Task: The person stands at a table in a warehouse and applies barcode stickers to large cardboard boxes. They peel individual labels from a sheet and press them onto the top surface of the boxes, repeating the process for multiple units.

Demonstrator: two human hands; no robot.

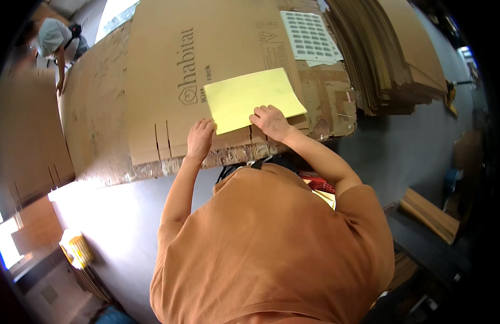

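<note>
A yellow sheet of paper (255,97) lies at a slant over a flat printed cardboard box blank (153,86), covering part of its print. My left hand (200,138) pinches the sheet's near left corner. Along the near edge, right of the middle, my right hand (271,123) has its fingers curled over the paper and closed on it. Whether this is one sheet or a few together, I cannot tell. Slots are cut into the blank's near edge, below the paper.
The worktop (328,102) has a worn, torn cardboard surface. White sheets of small labels (311,36) lie beyond the yellow paper. Flat cardboard is stacked (390,54) at the right. Another person (58,40) reaches in at the far left. A red basket (318,183) shows beside my waist.
</note>
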